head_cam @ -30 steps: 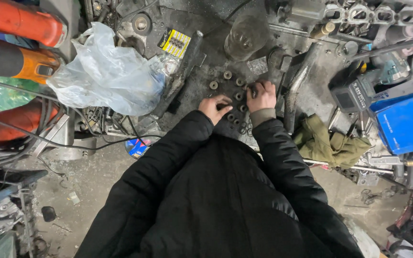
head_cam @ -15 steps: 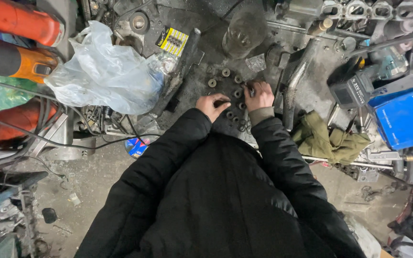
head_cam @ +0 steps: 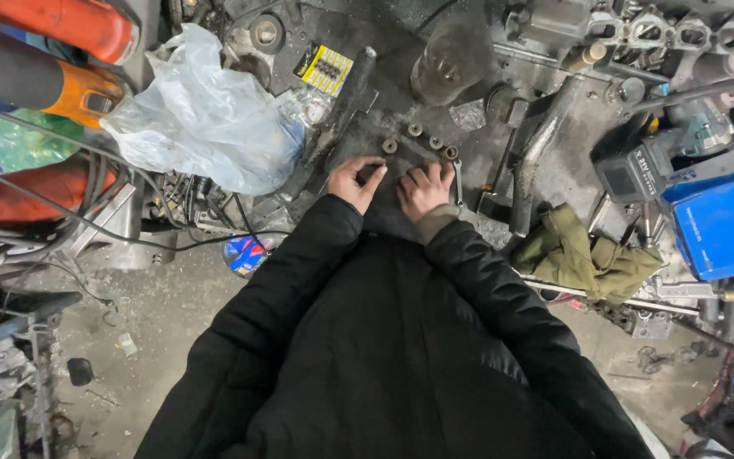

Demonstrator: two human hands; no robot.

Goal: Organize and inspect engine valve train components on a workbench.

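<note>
Both arms in black jacket sleeves reach forward onto a dark, greasy metal block [head_cam: 401, 151]. My left hand [head_cam: 352, 182] has its fingers curled, thumb and forefinger pinched on a small dark piece at the block's near edge; the piece is too small to name. My right hand [head_cam: 425, 189] lies flat on the block, fingers apart, holding nothing. Several short grey sockets [head_cam: 415, 131] stand in a row just beyond the fingers. A slim wrench [head_cam: 458, 182] lies right beside my right hand.
A crumpled clear plastic bag [head_cam: 206, 119] and a yellow blister card [head_cam: 324, 70] lie at the left. Red and orange cylinders [head_cam: 61, 85] fill the far left. A bent metal pipe [head_cam: 537, 161], olive rag [head_cam: 584, 255] and blue box [head_cam: 724, 221] sit right. Floor litter includes a blue can [head_cam: 244, 255].
Both hands have drawn a little nearer to my body on the block. My right hand has slid down from the sockets to beside the wrench.
</note>
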